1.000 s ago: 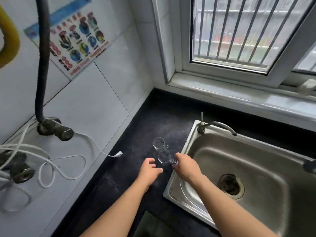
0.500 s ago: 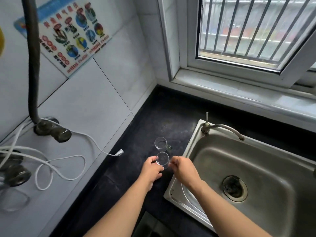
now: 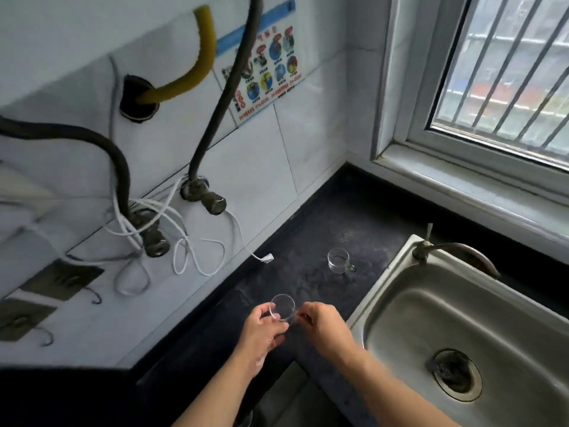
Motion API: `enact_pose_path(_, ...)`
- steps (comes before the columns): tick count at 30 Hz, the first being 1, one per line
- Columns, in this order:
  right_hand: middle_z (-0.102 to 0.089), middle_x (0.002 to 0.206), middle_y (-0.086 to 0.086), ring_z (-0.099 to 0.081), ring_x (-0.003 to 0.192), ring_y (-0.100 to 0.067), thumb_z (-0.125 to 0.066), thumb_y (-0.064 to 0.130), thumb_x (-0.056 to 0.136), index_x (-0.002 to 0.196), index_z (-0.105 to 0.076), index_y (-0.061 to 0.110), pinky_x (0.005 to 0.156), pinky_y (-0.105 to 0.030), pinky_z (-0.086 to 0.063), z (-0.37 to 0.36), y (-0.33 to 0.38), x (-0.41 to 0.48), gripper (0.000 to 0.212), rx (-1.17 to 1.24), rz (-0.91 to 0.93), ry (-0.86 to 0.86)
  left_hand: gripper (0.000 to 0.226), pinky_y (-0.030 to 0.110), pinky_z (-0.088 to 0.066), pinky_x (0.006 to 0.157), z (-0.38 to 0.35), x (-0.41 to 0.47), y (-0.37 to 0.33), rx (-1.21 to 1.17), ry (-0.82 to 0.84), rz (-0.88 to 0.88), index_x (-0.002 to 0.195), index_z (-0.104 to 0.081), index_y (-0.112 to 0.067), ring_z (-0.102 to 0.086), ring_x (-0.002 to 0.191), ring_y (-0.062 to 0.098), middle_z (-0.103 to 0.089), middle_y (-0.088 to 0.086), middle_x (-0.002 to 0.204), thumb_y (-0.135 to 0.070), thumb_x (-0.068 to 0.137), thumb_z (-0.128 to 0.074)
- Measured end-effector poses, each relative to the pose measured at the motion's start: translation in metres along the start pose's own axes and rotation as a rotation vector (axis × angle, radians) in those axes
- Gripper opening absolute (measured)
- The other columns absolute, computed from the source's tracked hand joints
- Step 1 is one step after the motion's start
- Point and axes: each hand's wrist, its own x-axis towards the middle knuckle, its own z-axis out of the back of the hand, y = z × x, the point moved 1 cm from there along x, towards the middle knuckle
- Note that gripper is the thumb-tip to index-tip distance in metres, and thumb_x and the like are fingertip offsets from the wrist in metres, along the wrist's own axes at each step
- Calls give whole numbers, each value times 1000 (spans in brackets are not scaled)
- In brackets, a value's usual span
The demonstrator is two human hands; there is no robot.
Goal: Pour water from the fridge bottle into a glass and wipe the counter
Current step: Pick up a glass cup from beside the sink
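Note:
A small clear glass cup is held just above the black counter, near its front edge. My left hand grips the cup's side and bottom. My right hand pinches the cup at its right side, where the handle is hidden by the fingers. A second clear cup with a small handle stands upright on the counter farther back, apart from both hands. No bottle is in view.
A steel sink with a drain and a tap lies right of the hands. The tiled wall on the left carries hoses, valves, loose white cable and hooks. A barred window is at the back right.
Both hands have brought the cup toward me, away from the second cup. My left hand, which was off it a second ago, now grips it. The camera has turned left.

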Motion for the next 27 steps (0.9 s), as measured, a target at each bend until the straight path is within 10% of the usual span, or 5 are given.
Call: enact_pose_path(27, -55, 61, 11, -52, 56, -10, -69, 26, 89, 65, -52, 28, 50, -14, -34, -379, 326, -178, 30, -182, 544, 485, 41, 30, -52, 74, 463, -247, 209, -420, -449, -127, 104, -59, -22, -65, 81, 12, -68, -6, 84, 7, 80, -76)
